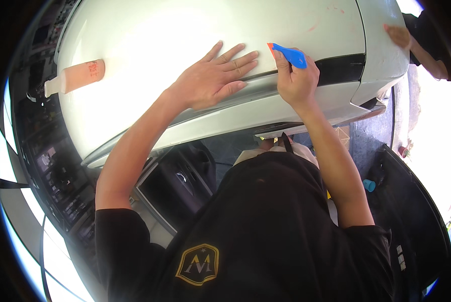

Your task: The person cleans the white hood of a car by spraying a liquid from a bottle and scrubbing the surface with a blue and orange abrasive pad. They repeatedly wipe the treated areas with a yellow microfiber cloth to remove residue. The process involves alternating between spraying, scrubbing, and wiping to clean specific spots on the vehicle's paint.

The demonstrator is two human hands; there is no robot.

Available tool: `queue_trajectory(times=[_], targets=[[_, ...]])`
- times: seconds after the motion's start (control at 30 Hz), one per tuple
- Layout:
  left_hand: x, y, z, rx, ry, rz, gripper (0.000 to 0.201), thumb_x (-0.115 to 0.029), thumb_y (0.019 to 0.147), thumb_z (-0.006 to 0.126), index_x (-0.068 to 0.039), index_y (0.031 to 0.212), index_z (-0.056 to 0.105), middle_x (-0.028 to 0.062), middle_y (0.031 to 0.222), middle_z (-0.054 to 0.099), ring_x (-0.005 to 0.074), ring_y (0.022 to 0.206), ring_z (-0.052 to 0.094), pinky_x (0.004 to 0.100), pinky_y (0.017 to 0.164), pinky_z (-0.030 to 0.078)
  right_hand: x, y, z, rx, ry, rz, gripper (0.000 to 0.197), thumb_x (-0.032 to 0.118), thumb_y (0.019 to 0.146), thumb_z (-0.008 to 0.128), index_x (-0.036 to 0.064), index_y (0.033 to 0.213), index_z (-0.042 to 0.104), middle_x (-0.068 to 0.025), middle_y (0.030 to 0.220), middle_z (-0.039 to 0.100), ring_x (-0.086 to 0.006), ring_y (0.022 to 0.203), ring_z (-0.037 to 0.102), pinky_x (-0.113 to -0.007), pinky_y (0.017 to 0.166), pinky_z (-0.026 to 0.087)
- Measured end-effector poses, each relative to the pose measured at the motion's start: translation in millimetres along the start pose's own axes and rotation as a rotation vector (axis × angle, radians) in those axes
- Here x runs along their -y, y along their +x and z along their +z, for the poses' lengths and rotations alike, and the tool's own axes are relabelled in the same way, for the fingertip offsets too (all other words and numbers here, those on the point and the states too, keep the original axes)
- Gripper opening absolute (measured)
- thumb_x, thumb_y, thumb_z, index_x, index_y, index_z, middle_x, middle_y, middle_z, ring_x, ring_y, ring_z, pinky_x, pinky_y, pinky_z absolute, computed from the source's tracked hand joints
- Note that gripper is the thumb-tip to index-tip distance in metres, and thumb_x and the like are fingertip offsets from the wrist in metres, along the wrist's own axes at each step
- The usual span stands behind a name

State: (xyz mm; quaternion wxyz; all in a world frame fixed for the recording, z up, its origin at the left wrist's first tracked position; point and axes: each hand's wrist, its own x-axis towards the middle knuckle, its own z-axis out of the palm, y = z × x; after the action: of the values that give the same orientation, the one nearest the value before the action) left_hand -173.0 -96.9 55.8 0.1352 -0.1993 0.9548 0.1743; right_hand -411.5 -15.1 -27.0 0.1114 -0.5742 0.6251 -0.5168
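Two hands work on a white car door.
The left hand (213,80) lies flat and wide on the door (150,45), steadying it; the right hand (297,80) grips a blue scraper (290,54) against it.

Car detailing or body workshop. White car roof (150,35) fills the view under the fingers (235,58) of the left hand, open car door (177,183) below the wrist, spray bottle (74,76) lying on the roof left of the fingertips, blue scraper (290,54) just right of them.
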Motion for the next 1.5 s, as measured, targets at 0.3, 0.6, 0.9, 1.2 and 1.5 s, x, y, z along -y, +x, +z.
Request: queue_trajectory(times=[0.3,0.6,0.9,1.2,1.5], targets=[[36.9,-81.7,-1.0,0.064,0.094,-0.3,0.059,-0.049,0.114,0.022,-0.029,0.168,0.035,-0.0016,0.178,0.02,0.0282,0.166,0.009,0.0543,0.135,0.003,20.1,18.8,-15.2,0.363,-0.012,0.156,0.011,0.025,0.099,0.074,0.0146,0.099,0.079,-0.0047,0.078,0.065,-0.028,0.069,0.062,-0.039,0.064,0.048],[20.2,-16.2,18.3,-0.172,0.064,-0.311,0.064,-0.059,0.112,0.015,-0.032,0.165,0.041,-0.0046,0.177,0.023,0.0302,0.165,0.011,0.0561,0.135,0.004,7.8,47.6,-14.0,0.451,0.171,0.036,0.016,0.024,0.099,0.072,0.0137,0.11,0.076,-0.0099,0.086,0.07,-0.0317,0.075,0.067,-0.042,0.068,0.052],[25.7,-15.9,49.8,-0.517,-0.012,-0.505,0.09,-0.068,0.091,0.07,-0.029,0.166,0.041,0.0092,0.177,0.025,0.0365,0.165,0.014,0.058,0.132,0.007,26.3,40.0,18.0,0.665,0.0,-0.282,0.021,0.026,0.101,0.066,0.0059,0.099,0.069,-0.0149,0.08,0.069,-0.0386,0.075,0.064,-0.049,0.07,0.05],[23.8,-11.6,49.4,-0.517,0.009,-0.549,0.115,-0.075,0.075,0.081,-0.026,0.168,0.036,0.0104,0.178,0.023,0.0362,0.165,0.012,0.0587,0.132,0.008,24.2,62.8,28.6,0.716,-0.065,-0.341,0.02,0.022,0.101,0.064,0.0058,0.108,0.074,-0.0173,0.087,0.072,-0.0412,0.086,0.069,-0.052,0.079,0.054],[27.4,-16.0,60.5,-0.57,0.027,-0.628,0.119,-0.08,0.075,0.078,-0.02,0.168,0.035,0.0147,0.177,0.022,0.0382,0.165,0.012,0.0616,0.131,0.008,36.7,67.9,31.0,0.789,-0.049,-0.175,0.02,0.019,0.1,0.063,0.0033,0.108,0.073,-0.0199,0.089,0.073,-0.0425,0.087,0.07,-0.052,0.082,0.054]])
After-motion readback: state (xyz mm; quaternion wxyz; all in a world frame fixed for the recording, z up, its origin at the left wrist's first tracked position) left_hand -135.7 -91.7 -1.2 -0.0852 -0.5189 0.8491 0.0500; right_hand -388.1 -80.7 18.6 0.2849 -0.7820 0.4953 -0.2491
